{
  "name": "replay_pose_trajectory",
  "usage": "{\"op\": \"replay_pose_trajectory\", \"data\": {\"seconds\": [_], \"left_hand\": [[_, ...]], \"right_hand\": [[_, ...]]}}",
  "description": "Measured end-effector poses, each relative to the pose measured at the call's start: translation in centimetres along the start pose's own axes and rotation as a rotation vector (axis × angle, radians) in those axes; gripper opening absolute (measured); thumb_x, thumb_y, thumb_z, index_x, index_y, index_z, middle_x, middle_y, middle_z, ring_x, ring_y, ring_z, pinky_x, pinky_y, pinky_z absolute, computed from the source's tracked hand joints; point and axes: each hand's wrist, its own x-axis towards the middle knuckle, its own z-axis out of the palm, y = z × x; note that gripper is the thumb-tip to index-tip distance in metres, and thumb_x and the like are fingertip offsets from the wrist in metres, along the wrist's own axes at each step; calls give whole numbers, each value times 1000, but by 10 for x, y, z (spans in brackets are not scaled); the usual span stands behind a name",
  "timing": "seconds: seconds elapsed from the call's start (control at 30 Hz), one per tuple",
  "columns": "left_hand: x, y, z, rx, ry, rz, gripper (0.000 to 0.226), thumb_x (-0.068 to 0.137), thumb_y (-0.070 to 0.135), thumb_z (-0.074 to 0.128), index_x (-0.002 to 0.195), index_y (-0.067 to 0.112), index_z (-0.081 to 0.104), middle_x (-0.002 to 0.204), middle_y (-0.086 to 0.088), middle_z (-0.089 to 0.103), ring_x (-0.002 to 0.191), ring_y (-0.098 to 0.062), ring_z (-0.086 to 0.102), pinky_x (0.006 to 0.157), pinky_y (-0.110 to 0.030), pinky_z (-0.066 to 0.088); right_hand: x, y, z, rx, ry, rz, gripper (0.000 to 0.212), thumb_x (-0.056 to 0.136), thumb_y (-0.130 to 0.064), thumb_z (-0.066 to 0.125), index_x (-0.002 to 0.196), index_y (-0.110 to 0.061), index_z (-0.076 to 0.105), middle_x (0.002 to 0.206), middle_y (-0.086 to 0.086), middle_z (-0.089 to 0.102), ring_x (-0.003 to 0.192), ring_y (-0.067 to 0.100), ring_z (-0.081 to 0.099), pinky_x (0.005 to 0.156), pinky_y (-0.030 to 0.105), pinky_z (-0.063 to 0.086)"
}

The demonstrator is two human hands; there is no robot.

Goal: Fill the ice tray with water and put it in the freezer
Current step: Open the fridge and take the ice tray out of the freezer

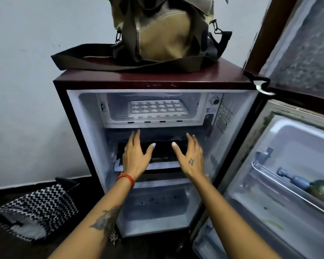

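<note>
Ice tray (pixel 156 108) sits in freezer compartment (pixel 110 116); left hand (pixel 136 155) and right hand (pixel 190 156) spread, empty. Bumping the tray could slosh water.

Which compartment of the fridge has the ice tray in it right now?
The top freezer compartment: the white ice tray lies flat on its floor. The shelves below, by the open hands, hold no tray.
</note>
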Motion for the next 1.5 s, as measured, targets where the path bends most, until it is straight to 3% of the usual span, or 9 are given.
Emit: {"op": "replay_pose_trajectory", "data": {"seconds": [0.3,0.5,0.57,0.67,0.8,0.97,1.1,1.3,1.5], "left_hand": [[78,-2,-7,-217,128,-81,78,89,39,60,150,14,18,151,-13,33,132,-30,41,103,-37,39],[123,-5,-2,-427,139,-300,80,89,40,60,150,9,19,129,-13,57,92,-31,67,89,-37,51],[134,-7,1,-508,123,-373,75,91,37,58,148,6,23,109,-11,66,77,-24,69,82,-31,52],[146,-11,5,-590,111,-417,61,93,33,58,142,4,38,114,-11,67,63,-14,68,69,-28,57],[150,-12,6,-618,169,-432,33,96,18,54,123,-2,53,104,-6,61,45,-4,61,59,-23,57],[140,-11,6,-687,278,-479,23,93,10,56,111,-4,58,106,-17,64,60,-14,60,65,-30,60],[123,-7,4,-740,310,-459,10,93,6,52,84,8,56,80,-8,62,60,-17,57,76,-37,56],[80,-2,-3,-727,344,-449,13,93,7,51,104,8,57,99,-8,63,75,-21,65,82,-40,57],[34,11,-9,-758,347,-485,31,93,5,48,125,2,48,106,-6,57,68,-5,55,80,-36,54]], "right_hand": [[98,-18,19,93,50,-13,74,89,-53,50,146,-11,27,152,15,30,138,32,30,111,44,31],[146,-18,27,29,125,92,62,97,-37,45,144,0,29,149,21,33,136,34,34,112,36,27],[158,-16,30,7,117,154,61,98,-37,41,144,1,27,150,23,30,137,35,32,113,37,26],[169,-15,30,-8,109,236,58,99,-38,37,142,1,33,146,23,36,133,37,38,107,39,33],[175,-15,28,66,134,277,45,97,-35,45,121,1,56,127,22,57,115,37,54,90,38,45],[164,-17,26,227,176,321,41,93,-32,55,123,-4,58,127,16,60,116,32,55,90,31,44],[147,-17,22,288,209,321,35,92,-30,57,113,-3,64,114,16,66,107,33,59,83,31,45],[105,-19,6,446,287,348,31,89,-22,62,114,-4,63,112,15,66,105,32,60,91,33,47],[62,-8,-2,591,332,397,27,79,-22,71,103,-12,66,100,12,71,92,32,67,87,47,53]]}}
